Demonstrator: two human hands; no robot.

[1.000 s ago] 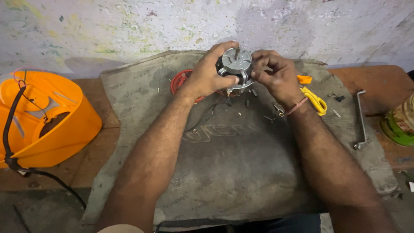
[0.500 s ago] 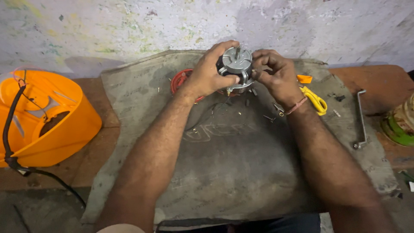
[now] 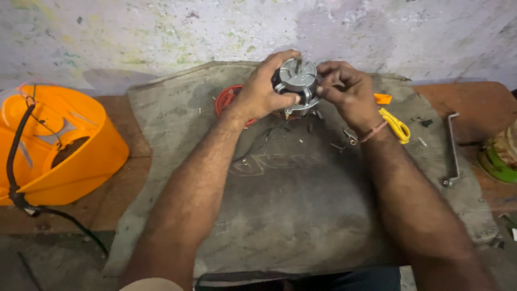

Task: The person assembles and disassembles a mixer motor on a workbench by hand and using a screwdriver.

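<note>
Surface: We work at a worn brown wooden bench [image 3: 134, 178], most of it covered by a stained grey mat [image 3: 301, 215].
Room: A rough, blotchy plastered wall [image 3: 161, 32] rises right behind the bench; the light is dim.
Motor: A small round grey metal motor [image 3: 297, 86], shaft pointing up, is held just above the far middle of the mat, near the wall.
Left hand: Our left hand [image 3: 258, 94] wraps the motor's left side, fingers curled firmly around its body.
Right hand: Our right hand [image 3: 347, 91] meets the motor's right side, fingertips pinched at its edge; whatever they grip is too small for us to tell.
On the mat: A red coil [image 3: 226, 99] lies partly hidden behind the left wrist, yellow-handled scissors [image 3: 397, 126] lie by the right wrist, and small screws [image 3: 344, 141] are scattered below the motor.
Left edge: An orange plastic housing [image 3: 59, 145] with a black cord [image 3: 16, 161] sits on the bench.
Right edge: A bent metal spanner [image 3: 452, 148] lies at the mat's border.
</note>
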